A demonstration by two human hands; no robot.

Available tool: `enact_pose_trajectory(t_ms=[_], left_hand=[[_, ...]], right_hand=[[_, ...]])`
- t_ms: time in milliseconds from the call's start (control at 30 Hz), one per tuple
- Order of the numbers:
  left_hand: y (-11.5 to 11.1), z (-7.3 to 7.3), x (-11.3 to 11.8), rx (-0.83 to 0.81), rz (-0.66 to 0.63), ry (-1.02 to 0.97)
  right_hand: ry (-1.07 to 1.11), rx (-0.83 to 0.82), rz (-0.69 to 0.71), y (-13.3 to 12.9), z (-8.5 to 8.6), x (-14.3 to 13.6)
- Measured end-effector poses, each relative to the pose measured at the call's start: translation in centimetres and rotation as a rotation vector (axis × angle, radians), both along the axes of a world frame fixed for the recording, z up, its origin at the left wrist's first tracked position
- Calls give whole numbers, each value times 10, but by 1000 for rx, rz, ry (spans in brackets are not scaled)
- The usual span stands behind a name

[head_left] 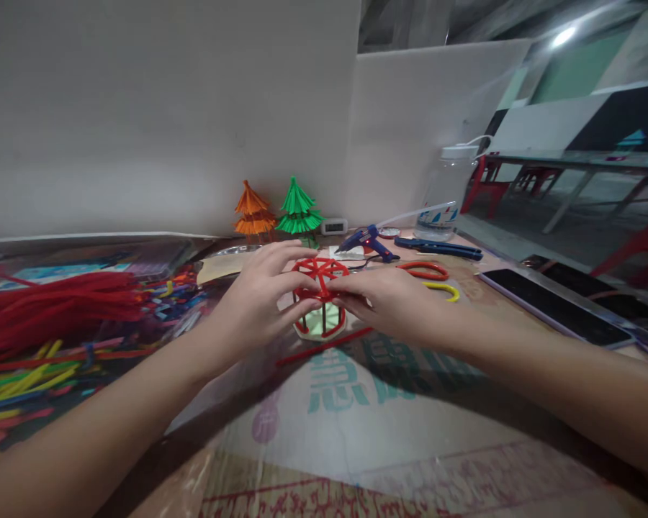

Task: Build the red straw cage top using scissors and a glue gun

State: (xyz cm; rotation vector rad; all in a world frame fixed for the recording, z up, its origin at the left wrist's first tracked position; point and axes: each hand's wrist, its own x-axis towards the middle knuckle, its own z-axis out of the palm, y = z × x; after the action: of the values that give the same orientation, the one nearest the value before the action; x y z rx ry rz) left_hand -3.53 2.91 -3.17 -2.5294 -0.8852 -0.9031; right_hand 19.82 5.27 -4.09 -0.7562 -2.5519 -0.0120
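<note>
Between my hands stands a small octagonal pavilion model point(324, 324), with a red pipe-cleaner top frame of spokes, dark posts and a pale base with a red edge. My left hand point(262, 291) is closed on the left side of its red top. From the right, the fingers of my right hand point(386, 298) pinch the top's near edge. My fingertips hide part of the rim, and I cannot make out any small piece between them. A loose red pipe cleaner point(307, 352) lies on the table just in front of the model.
Behind are an orange tree point(255, 212), a green tree point(299, 208), a blue glue gun point(368, 241) and a water bottle point(443, 194). Scissors point(426, 271), a blue cutter point(437, 248) and a phone point(556, 306) lie right. Red pipe cleaners point(59, 309) cover the left.
</note>
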Motion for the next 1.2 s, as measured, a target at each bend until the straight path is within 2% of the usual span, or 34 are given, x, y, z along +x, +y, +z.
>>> enact_pose_trajectory(t_ms=[367,733,867,967,1067,1200], left_hand=[[0,-9,1,200,-11,1],[0,-10,1,198,2,5],[0,-10,2,150,-12,-31],[3,-6,2,23,-20,-44],[5,1,-2,-109,-55,-18],[4,6,-7,-170,-82,23]], right_hand=[[16,31,19,-1,-2,-1],[13,42,26,-2,-2,-2],[37,86,39,-3,-3,-2],[32,93,23,-3,-2,-2],[21,40,-11,-2,-1,-2],[20,5,-17,-1,-1,-2]])
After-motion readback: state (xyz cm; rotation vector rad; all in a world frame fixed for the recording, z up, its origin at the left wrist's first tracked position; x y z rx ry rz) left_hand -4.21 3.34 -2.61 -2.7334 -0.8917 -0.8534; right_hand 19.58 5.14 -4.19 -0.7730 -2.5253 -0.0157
